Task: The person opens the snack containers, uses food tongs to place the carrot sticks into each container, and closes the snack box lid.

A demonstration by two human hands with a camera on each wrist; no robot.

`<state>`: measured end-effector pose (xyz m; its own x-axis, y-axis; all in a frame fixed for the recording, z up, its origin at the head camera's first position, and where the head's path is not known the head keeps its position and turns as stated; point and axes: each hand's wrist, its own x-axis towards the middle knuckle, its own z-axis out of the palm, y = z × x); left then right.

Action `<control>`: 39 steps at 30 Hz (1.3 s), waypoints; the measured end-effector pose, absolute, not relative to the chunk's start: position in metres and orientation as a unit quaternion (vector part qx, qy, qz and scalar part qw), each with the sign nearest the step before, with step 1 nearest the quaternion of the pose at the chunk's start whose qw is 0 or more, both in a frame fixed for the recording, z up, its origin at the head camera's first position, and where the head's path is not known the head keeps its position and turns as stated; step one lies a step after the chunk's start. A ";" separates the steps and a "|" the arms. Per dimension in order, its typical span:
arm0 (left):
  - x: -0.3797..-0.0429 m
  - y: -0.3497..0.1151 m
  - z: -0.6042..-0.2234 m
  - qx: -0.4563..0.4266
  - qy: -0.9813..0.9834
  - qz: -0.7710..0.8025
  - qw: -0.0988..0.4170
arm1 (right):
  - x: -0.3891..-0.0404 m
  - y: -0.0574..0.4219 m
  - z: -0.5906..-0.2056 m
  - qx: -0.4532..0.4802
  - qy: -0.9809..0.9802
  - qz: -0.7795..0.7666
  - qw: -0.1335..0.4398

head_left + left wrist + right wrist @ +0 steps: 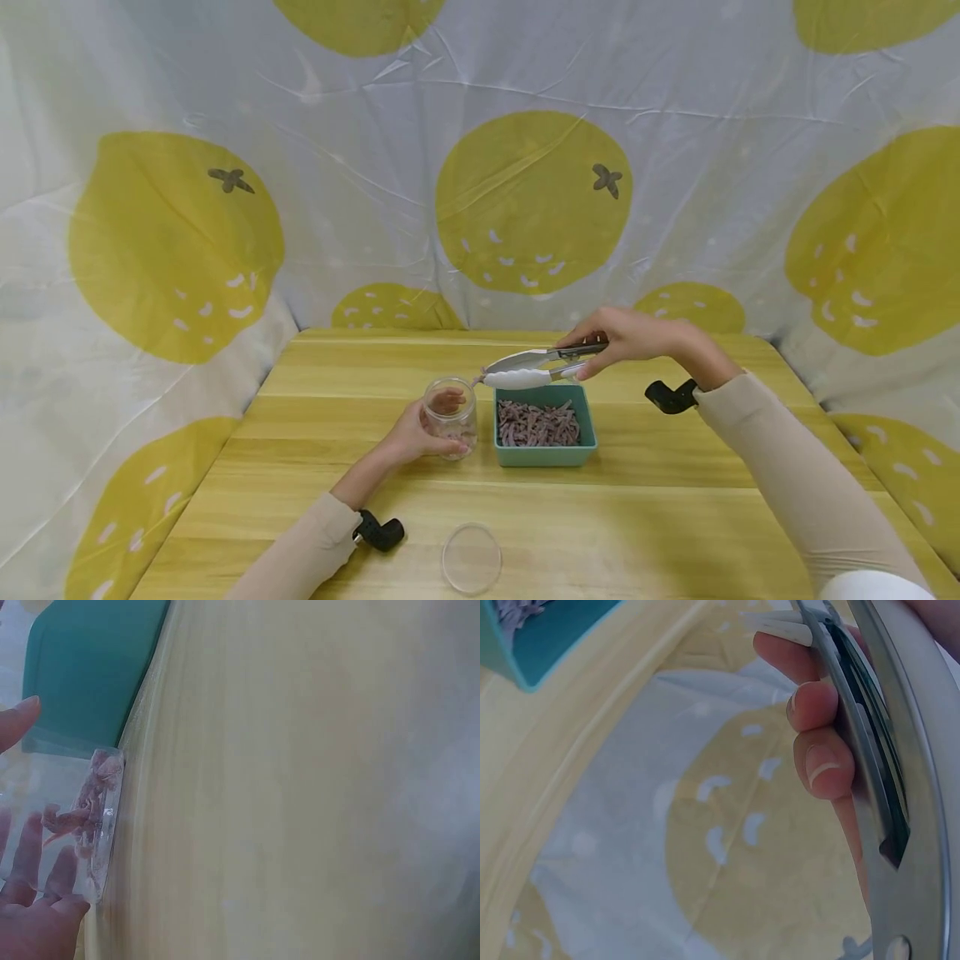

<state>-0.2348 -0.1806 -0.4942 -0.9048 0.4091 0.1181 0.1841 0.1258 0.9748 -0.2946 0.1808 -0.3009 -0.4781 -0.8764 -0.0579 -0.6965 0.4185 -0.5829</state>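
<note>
My left hand (405, 435) grips a clear jar (461, 423) around its side, thumb toward the front. A few purplish-brown strips (94, 799) lie at the jar's bottom in the left wrist view. Above and to the right, my right hand (630, 336) holds metal tongs (521, 379) with white tips, by their handles (928, 772). The tongs point left, and a small strip (479, 377) sticks out of their tips close to the jar's mouth. Below the tongs stands a teal box (546, 457) with a heap of the same strips (536, 425).
A clear round lid (471, 560) lies flat near the front of the wooden table (637, 517). Behind and beside the table hangs a pale cloth (360, 192) printed with yellow fruit. Black wrist cameras jut out from both forearms.
</note>
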 end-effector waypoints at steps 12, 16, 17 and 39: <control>-0.236 -0.183 -0.494 0.218 0.754 0.615 0.076 | -0.299 0.136 -0.287 -0.499 0.814 -0.223 0.197; -0.236 -0.183 -0.493 0.215 0.754 0.616 0.075 | -0.301 0.125 -0.284 -0.506 0.808 -0.219 0.207; -0.235 -0.183 -0.493 0.210 0.753 0.619 0.079 | -0.301 0.122 -0.284 -0.506 0.808 -0.216 0.209; -0.231 -0.183 -0.492 0.161 0.762 0.619 0.104 | -0.299 0.078 -0.279 -0.525 0.812 -0.136 0.215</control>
<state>-0.2308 -0.1828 -0.4917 -0.9269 0.3731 0.0410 0.1167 0.1826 0.9762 -0.2988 0.0776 -0.2787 -0.3556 -0.9114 -0.2071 -0.7942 0.4115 -0.4471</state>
